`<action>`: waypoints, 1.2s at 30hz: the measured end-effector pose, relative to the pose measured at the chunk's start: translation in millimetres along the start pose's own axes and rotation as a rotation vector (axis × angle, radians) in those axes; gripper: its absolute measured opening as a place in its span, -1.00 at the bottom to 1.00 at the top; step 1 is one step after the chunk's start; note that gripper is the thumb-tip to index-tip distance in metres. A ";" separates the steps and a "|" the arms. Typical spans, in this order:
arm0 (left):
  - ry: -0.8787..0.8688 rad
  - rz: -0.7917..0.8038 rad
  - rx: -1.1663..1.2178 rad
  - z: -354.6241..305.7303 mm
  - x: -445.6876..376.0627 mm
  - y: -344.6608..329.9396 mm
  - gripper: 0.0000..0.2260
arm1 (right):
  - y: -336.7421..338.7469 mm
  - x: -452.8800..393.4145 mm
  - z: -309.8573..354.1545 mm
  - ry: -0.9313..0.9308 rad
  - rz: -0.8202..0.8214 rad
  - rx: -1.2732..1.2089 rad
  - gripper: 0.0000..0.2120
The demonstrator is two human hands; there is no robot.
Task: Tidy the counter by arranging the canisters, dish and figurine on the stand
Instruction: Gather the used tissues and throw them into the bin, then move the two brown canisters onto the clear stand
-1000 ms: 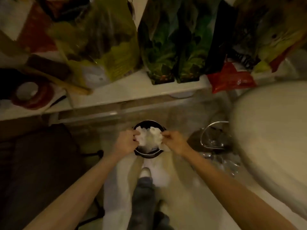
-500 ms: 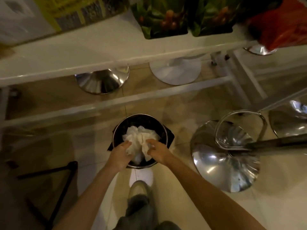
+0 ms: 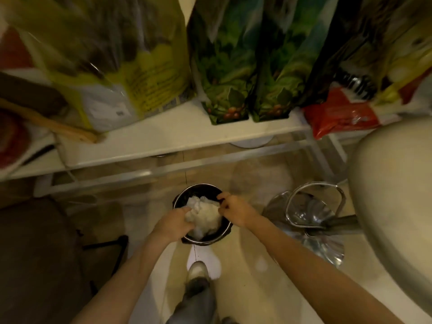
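Note:
A small round bin (image 3: 198, 190) with a shiny metal rim and a black liner stands on the floor under the white counter (image 3: 177, 134). Crumpled white paper (image 3: 205, 216) fills its mouth. My left hand (image 3: 174, 224) grips the paper's near left side. My right hand (image 3: 235, 209) pinches the paper's right edge at the bin's far right rim. No canister, dish, figurine or stand shows in this view.
Yellow (image 3: 131, 66), green (image 3: 252, 66) and red (image 3: 341, 111) bags stand on the counter, with a wooden stick (image 3: 51, 125) at its left. A chrome stool base and footrest (image 3: 313, 206) sit right of the bin, under a pale round seat (image 3: 395, 197). A dark chair (image 3: 35, 253) is at the left. My foot (image 3: 197, 272) is behind the bin.
The view dipped toward the floor half a second ago and has come back up to the counter. Both hands stay on the paper in the bin; my right hand has shifted toward the far rim.

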State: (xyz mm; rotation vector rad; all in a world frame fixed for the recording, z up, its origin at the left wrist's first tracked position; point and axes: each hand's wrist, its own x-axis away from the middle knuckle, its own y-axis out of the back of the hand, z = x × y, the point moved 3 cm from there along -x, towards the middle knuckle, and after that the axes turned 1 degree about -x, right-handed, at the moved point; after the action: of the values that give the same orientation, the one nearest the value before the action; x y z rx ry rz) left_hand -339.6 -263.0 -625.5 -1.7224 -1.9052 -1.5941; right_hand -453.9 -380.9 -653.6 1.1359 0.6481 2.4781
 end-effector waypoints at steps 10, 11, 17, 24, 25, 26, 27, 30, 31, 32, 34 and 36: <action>-0.106 -0.219 -0.266 -107.3 170.4 127.7 -0.67 | 138.4 182.1 138.3 0.216 -0.129 0.105 -0.71; -0.127 -0.209 -0.290 -118.3 185.1 140.0 -0.65 | 151.7 197.4 154.9 0.251 -0.138 0.147 -0.74; -0.264 -0.335 -0.270 -175.8 287.9 219.8 -0.59 | 220.2 298.6 263.6 0.410 -0.139 0.258 -0.79; -0.431 -0.587 -0.045 -189.4 385.3 306.2 -0.68 | 263.0 365.1 368.7 0.560 -0.208 0.396 -0.86; -0.415 -0.637 -0.037 -186.2 392.7 319.4 -0.68 | 265.9 366.8 382.6 0.576 -0.222 0.414 -0.86; -0.400 -0.691 -0.030 -181.8 399.4 332.8 -0.68 | 268.2 366.8 396.7 0.591 -0.232 0.428 -0.85; -0.390 -0.745 -0.019 -176.7 405.8 346.0 -0.68 | 270.0 365.1 410.6 0.605 -0.239 0.436 -0.85; -0.383 -0.930 -0.002 -156.2 421.9 383.8 -0.65 | 272.4 352.2 452.1 0.632 -0.257 0.449 -0.83; -0.387 -0.999 -0.007 -148.3 425.0 395.1 -0.64 | 272.8 345.2 465.7 0.644 -0.267 0.439 -0.83; -0.393 -1.065 -0.011 -139.9 427.0 406.0 -0.63 | 273.4 337.6 480.0 0.661 -0.278 0.426 -0.83; -0.390 -1.173 -0.012 -122.8 427.4 422.9 -0.60 | 272.7 322.7 505.8 0.703 -0.295 0.405 -0.84; -0.367 -1.246 -0.007 -102.5 423.2 438.5 -0.55 | 269.1 306.3 531.9 0.740 -0.303 0.378 -0.83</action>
State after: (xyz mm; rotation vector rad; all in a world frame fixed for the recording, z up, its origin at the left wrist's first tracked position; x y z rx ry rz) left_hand -198.5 -149.6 -34.6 -0.7456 -3.5150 -1.5015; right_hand -263.7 -321.0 -13.7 0.1352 1.4108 2.5175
